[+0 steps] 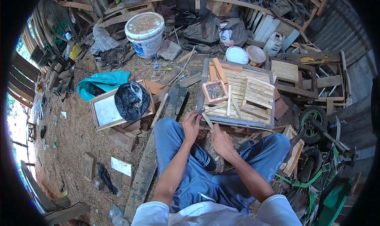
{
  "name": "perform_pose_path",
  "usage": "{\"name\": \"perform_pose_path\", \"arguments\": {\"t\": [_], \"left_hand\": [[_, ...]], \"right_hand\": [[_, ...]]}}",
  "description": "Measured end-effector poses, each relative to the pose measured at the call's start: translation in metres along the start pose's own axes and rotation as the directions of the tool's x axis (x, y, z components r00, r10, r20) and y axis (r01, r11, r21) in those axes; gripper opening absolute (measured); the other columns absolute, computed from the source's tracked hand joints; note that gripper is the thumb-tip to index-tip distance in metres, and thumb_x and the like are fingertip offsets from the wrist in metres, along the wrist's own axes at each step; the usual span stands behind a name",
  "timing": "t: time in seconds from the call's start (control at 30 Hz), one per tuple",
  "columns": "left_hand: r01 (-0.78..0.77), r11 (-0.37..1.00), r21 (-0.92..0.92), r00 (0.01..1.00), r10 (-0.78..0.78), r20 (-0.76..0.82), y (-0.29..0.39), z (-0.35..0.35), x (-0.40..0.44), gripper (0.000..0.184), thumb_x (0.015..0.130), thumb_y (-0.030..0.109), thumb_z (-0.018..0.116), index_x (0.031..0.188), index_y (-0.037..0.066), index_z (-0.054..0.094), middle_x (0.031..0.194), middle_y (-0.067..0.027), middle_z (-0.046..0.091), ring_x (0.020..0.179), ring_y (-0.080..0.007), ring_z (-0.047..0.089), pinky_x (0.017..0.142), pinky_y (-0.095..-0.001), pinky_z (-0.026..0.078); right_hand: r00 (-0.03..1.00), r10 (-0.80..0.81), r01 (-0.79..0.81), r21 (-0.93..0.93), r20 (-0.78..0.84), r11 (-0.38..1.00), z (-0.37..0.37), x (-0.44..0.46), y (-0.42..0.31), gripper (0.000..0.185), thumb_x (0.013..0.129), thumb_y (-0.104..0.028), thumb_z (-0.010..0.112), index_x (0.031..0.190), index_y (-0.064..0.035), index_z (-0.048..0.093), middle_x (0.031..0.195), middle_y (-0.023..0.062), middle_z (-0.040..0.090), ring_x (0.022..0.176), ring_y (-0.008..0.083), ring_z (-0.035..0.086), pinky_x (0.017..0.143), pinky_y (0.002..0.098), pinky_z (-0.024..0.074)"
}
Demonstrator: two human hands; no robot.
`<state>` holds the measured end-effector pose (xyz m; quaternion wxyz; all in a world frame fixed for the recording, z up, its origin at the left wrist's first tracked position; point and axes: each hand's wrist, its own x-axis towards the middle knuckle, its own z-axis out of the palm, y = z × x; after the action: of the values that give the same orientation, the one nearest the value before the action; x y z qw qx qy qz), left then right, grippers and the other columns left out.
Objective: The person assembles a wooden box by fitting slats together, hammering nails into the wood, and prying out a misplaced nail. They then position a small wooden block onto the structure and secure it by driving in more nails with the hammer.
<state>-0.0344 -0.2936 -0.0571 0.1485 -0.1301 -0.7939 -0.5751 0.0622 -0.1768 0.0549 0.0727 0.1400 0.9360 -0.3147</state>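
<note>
My left hand [191, 125] is closed, its fingertips pinching a small dark piece [201, 111] by the near edge of a low slatted work panel [237, 120]. My right hand [222, 141] is wrapped around a thin flat strip [208, 122], which points up and left toward the left fingertips. Whether the strip is wood or metal I cannot tell, nor whether it touches the dark piece. Just beyond them on the panel sits a small square wooden box [226, 96] holding small dark bits. Beside it lie a slatted wooden piece [258, 92] and loose wood sticks [220, 70].
On the left, a wooden frame box [103, 127] carries a black plastic bag [132, 102]. A long plank [142, 174] runs beside my left leg. Toward the back stands a white bucket [145, 36]. A small green bike [316, 170] lies at right.
</note>
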Motion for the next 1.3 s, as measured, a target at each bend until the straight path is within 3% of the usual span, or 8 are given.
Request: {"name": "perform_pose_path", "arguments": {"t": [0.23, 0.5, 0.63, 0.83, 0.93, 1.13, 1.23, 1.3], "left_hand": [[-0.194, 0.966, 0.169, 0.979, 0.202, -0.029, 0.016, -0.005, 0.005, 0.011, 0.08, 0.004, 0.071, 0.09, 0.001, 0.069, 0.097, -0.0127, 0.068, 0.089, -0.0289, 0.064, 0.085, -0.0387, 0.047], [-0.347, 0.936, -0.06, 0.873, 0.346, 0.343, 0.078, 0.003, -0.006, 0.015, 0.08, -0.006, 0.07, 0.092, -0.001, 0.063, 0.09, -0.0148, 0.067, 0.08, -0.028, 0.066, 0.07, -0.0354, 0.053], [-0.277, 0.955, -0.107, 0.863, 0.297, 0.41, 0.081, 0.017, -0.015, 0.027, 0.086, -0.003, 0.068, 0.104, 0.0, 0.048, 0.093, -0.016, 0.066, 0.078, -0.0237, 0.068, 0.069, -0.0332, 0.055], [0.295, 0.842, -0.452, 0.893, -0.075, 0.443, 0.113, 0.053, -0.03, 0.033, 0.088, -0.004, 0.066, 0.115, 0.0, 0.046, 0.099, -0.0117, 0.066, 0.091, -0.0148, 0.064, 0.081, -0.0282, 0.053], [0.519, 0.647, -0.558, 0.83, -0.228, 0.508, 0.122, 0.085, -0.044, 0.029, 0.09, 0.0, 0.066, 0.116, -0.001, 0.054, 0.1, -0.0069, 0.066, 0.093, -0.0107, 0.06, 0.08, -0.0249, 0.051], [0.652, 0.599, -0.464, 0.718, -0.292, 0.632, 0.135, 0.139, -0.043, 0.011, 0.093, 0.009, 0.066, 0.1, 0.001, 0.067, 0.099, -0.0045, 0.067, 0.09, -0.0081, 0.058, 0.08, -0.0234, 0.047], [0.234, 0.925, -0.298, 0.841, -0.039, 0.54, 0.142, 0.16, -0.021, 0.014, 0.091, 0.013, 0.069, 0.097, 0.0, 0.067, 0.093, -0.0057, 0.067, 0.086, -0.0123, 0.06, 0.078, -0.0274, 0.048], [-0.203, 0.945, -0.256, 0.776, 0.314, 0.547, 0.149, 0.173, -0.002, 0.014, 0.086, 0.01, 0.071, 0.093, -0.001, 0.066, 0.096, -0.0093, 0.068, 0.088, -0.0222, 0.064, 0.079, -0.034, 0.049]], "right_hand": [[0.992, 0.011, 0.019, 0.238, -0.123, 0.971, -0.007, 0.012, 0.02, 0.028, 0.094, -0.024, 0.056, 0.1, 0.0031, 0.055, 0.078, 0.0333, 0.062, 0.079, 0.0528, 0.061, 0.07, 0.0585, 0.0477], [0.938, 0.024, 0.143, 0.448, -0.347, 0.883, -0.011, 0.014, 0.042, 0.024, 0.09, -0.019, 0.062, 0.098, 0.0036, 0.06, 0.081, 0.0297, 0.064, 0.083, 0.0482, 0.063, 0.067, 0.0508, 0.0501], [0.962, 0.125, 0.016, 0.508, -0.242, 0.861, -0.023, 0.006, 0.058, 0.019, 0.09, -0.015, 0.062, 0.097, 0.0022, 0.063, 0.08, 0.0188, 0.069, 0.075, 0.0243, 0.071, 0.07, 0.0371, 0.053], [0.909, 0.193, 0.141, 0.708, -0.369, 0.692, -0.022, -0.004, 0.095, 0.02, 0.092, -0.019, 0.062, 0.094, 0.0004, 0.061, 0.068, 0.0129, 0.065, 0.054, 0.0243, 0.062, 0.052, 0.0387, 0.0475], [0.931, 0.357, 0.003, 0.979, -0.077, 0.203, -0.045, -0.016, 0.1, 0.016, 0.095, -0.017, 0.058, 0.089, -0.0028, 0.06, 0.063, 0.0017, 0.056, 0.047, 0.0104, 0.048, 0.042, 0.0297, 0.0379], [0.891, 0.427, 0.088, 0.98, -0.157, 0.176, -0.067, -0.021, 0.132, 0.018, 0.096, -0.02, 0.059, 0.089, -0.0035, 0.06, 0.066, 0.0018, 0.056, 0.046, 0.0101, 0.048, 0.042, 0.0286, 0.0364], [0.727, 0.52, 0.15, 0.843, -0.448, 0.517, -0.073, -0.006, 0.159, 0.021, 0.093, -0.023, 0.062, 0.092, -0.0023, 0.06, 0.071, 0.0082, 0.061, 0.059, 0.0187, 0.058, 0.056, 0.0347, 0.046], [0.543, 0.515, 0.134, 0.674, -0.663, 0.726, -0.076, -0.004, 0.175, 0.028, 0.09, -0.027, 0.066, 0.097, -0.0009, 0.06, 0.08, 0.0164, 0.066, 0.08, 0.0298, 0.065, 0.077, 0.0406, 0.049]]}}
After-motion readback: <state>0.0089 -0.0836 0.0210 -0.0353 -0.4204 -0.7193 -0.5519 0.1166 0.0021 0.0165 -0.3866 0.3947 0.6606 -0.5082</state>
